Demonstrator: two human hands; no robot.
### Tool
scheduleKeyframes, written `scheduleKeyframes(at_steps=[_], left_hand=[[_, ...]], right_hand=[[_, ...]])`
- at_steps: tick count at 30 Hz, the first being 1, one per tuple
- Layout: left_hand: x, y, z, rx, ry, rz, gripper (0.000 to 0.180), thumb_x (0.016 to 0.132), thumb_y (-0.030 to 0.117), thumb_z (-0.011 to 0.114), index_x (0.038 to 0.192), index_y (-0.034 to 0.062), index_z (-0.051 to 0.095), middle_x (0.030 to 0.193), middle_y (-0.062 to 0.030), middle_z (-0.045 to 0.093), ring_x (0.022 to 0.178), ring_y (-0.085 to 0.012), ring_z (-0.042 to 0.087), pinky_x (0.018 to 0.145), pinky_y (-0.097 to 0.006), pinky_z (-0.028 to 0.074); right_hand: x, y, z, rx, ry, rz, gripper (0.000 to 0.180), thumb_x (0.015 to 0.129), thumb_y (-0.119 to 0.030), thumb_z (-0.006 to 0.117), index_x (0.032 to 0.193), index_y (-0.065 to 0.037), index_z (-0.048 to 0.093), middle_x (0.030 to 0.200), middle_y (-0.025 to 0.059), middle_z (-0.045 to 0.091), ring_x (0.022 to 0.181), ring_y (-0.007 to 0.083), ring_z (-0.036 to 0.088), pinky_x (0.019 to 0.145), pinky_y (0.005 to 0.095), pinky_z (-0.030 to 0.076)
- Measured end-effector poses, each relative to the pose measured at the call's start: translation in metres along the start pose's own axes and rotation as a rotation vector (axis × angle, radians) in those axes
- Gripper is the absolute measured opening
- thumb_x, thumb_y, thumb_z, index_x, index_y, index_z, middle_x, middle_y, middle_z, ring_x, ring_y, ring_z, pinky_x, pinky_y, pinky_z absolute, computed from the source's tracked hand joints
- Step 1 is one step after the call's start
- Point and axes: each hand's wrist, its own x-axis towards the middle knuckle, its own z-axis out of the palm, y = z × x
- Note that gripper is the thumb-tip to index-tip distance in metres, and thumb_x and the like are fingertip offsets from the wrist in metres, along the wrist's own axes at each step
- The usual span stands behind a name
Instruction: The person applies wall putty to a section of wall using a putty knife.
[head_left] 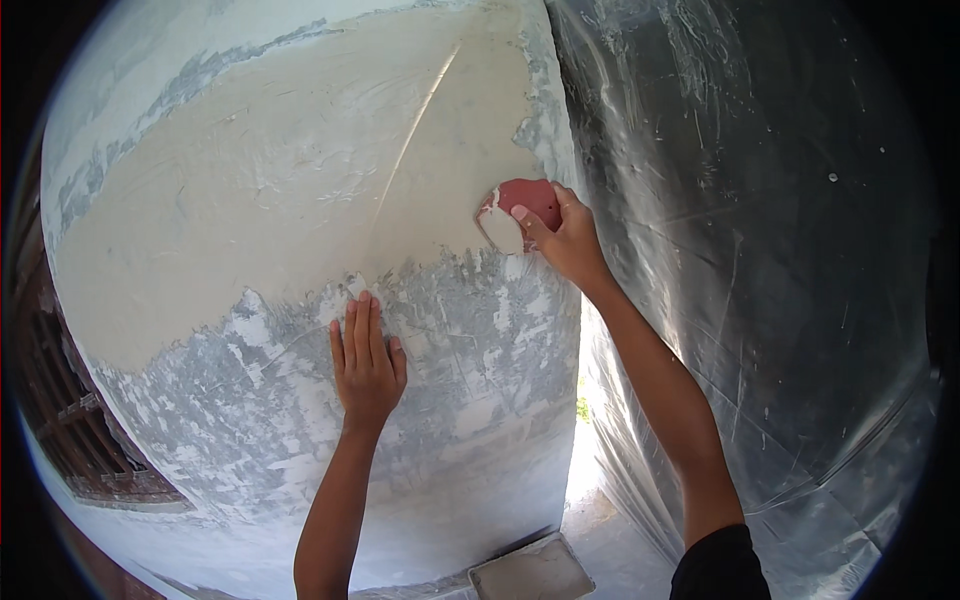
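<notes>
My right hand [567,235] grips a red putty scraper [538,197], thumb on its face and fingers behind its edge. Pale putty clings to the left part of the scraper, which is against the wall near the right corner. A smooth coat of cream putty [290,170] covers the upper wall, with a thin shiny ridge slanting through it. My left hand [368,362] lies flat with fingers extended on the bare, patchy grey wall [450,370], just below the ragged lower edge of the putty.
Dark shiny plastic sheeting [780,260] hangs to the right of the wall corner, with a bright gap beside it. A shallow rectangular tray [533,575] lies at the wall's foot. A window with brown bars [85,420] is at far left.
</notes>
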Motion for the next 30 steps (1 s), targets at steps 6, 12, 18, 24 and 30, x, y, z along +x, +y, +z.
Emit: scheduleKeyframes(at_steps=[6,12,18,24,30], left_hand=[[0.000,-0.003,-0.002,0.023,0.004,-0.009,0.049,0.097,0.016,0.048,0.142,-0.0029,0.047,0.149,-0.0147,0.047,0.141,-0.0290,0.041,0.119,-0.049,0.027],[-0.003,-0.007,-0.006,0.016,-0.010,-0.014,0.049,0.097,0.016,0.048,0.143,-0.0030,0.046,0.150,-0.0147,0.046,0.141,-0.0286,0.041,0.119,-0.049,0.026],[0.001,-0.001,-0.001,0.001,0.004,-0.004,0.049,0.097,0.015,0.048,0.142,-0.0032,0.047,0.150,-0.0146,0.046,0.141,-0.0285,0.042,0.119,-0.049,0.027],[-0.002,-0.004,-0.005,0.029,0.000,-0.001,0.049,0.097,0.015,0.047,0.142,-0.0035,0.047,0.149,-0.0148,0.047,0.142,-0.0289,0.041,0.119,-0.049,0.026],[0.000,-0.002,0.001,0.004,-0.017,0.007,0.052,0.097,0.015,0.047,0.145,-0.0052,0.040,0.150,-0.0181,0.043,0.143,-0.0323,0.037,0.120,-0.051,0.023]], right_hand=[[0.020,-0.026,-0.018,0.491,0.244,0.478,0.034,0.091,-0.022,0.072,0.110,0.004,0.063,0.100,0.0124,0.071,0.089,0.0186,0.068,0.081,0.0300,0.052],[0.016,-0.059,0.015,-0.001,-0.042,0.141,0.043,0.087,-0.026,0.075,0.114,0.004,0.063,0.098,0.0184,0.070,0.090,0.0250,0.069,0.082,0.0364,0.053],[0.046,-0.046,-0.004,0.546,0.243,0.388,0.036,0.089,-0.025,0.073,0.109,0.003,0.064,0.098,0.0157,0.071,0.090,0.0225,0.070,0.081,0.0345,0.054],[0.053,-0.046,0.005,0.158,0.084,0.314,0.043,0.084,-0.030,0.076,0.107,0.005,0.064,0.096,0.0209,0.070,0.092,0.0324,0.070,0.082,0.0389,0.054],[0.046,-0.062,0.001,0.422,0.109,0.327,0.038,0.088,-0.024,0.074,0.114,0.002,0.063,0.098,0.0186,0.071,0.091,0.0236,0.070,0.081,0.0376,0.054]])
